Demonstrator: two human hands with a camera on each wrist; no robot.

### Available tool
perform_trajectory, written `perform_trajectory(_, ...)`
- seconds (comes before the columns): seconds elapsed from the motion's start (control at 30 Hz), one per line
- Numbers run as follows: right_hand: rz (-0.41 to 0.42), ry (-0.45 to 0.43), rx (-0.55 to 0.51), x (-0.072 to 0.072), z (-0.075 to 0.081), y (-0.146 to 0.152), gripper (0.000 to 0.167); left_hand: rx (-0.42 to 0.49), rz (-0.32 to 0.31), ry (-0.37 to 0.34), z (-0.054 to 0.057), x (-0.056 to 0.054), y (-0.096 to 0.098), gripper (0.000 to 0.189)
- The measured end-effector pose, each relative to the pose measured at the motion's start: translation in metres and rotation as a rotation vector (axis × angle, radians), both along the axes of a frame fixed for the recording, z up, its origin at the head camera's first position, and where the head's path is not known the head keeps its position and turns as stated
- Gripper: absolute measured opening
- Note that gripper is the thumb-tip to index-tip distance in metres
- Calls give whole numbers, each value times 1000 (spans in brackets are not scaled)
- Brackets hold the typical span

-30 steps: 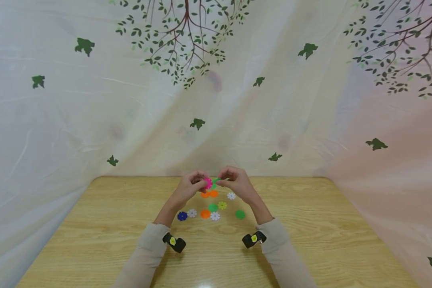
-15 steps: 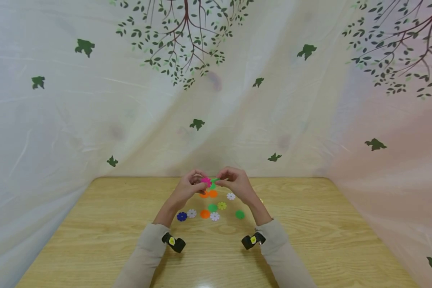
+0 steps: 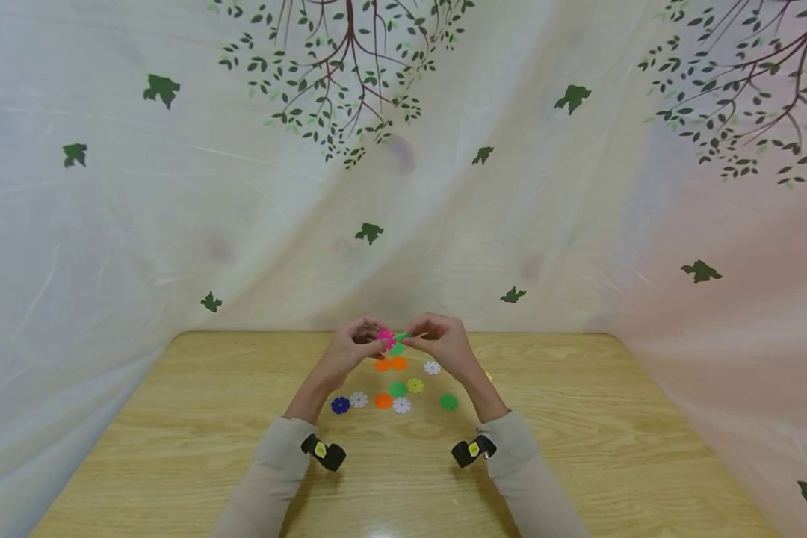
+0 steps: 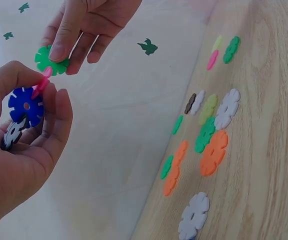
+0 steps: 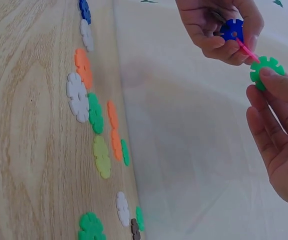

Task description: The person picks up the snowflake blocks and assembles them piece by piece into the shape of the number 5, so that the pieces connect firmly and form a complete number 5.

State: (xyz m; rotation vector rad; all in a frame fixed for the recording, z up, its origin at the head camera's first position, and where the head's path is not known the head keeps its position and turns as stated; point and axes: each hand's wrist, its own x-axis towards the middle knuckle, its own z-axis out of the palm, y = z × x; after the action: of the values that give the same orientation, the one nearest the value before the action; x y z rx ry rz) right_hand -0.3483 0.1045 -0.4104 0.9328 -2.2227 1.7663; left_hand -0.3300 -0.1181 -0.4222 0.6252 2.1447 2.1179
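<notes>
Slotted plastic snowflake discs are in both hands, raised above the far part of the table. The left hand point(image 3: 353, 345) pinches a pink disc point(image 4: 40, 86) between thumb and fingers. Joined to it is a blue disc point(image 4: 26, 106), and a white disc point(image 4: 13, 133) with a dark edge sits below that, partly inside the curled fingers. Thumb and fingertips of the right hand point(image 3: 441, 345) pinch a green disc point(image 5: 275, 64). Its notched rim meets the edge of the pink disc, which stands crosswise to it.
Loose discs lie spread on the wooden table point(image 3: 578, 448) below the hands: orange point(image 3: 383, 401), green point(image 3: 449, 402), yellow point(image 3: 415, 385), white point(image 3: 432, 368) and dark blue point(image 3: 340, 405) ones among them. A pale printed curtain point(image 3: 276, 224) hangs behind the table's far edge.
Both hands stay nearly in place. The pink disc has shifted slightly to the left with the left fingers, still beside the green one.
</notes>
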Motion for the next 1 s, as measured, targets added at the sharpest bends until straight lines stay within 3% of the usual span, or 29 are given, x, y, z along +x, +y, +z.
perform_trajectory(0.3, -17, 94, -4, 2, -1, 2, 7, -31, -68, 1, 2, 2, 0, 28)
perform_trajectory(0.67, 31, -8, -76, 2, 2, 1, 22, -19, -65, -3, 4, 4, 4, 22)
perform_trajectory(1.0, 40, -30, -76, 1, 0, 1, 19, 10, -73, -1, -1, -1, 4, 27)
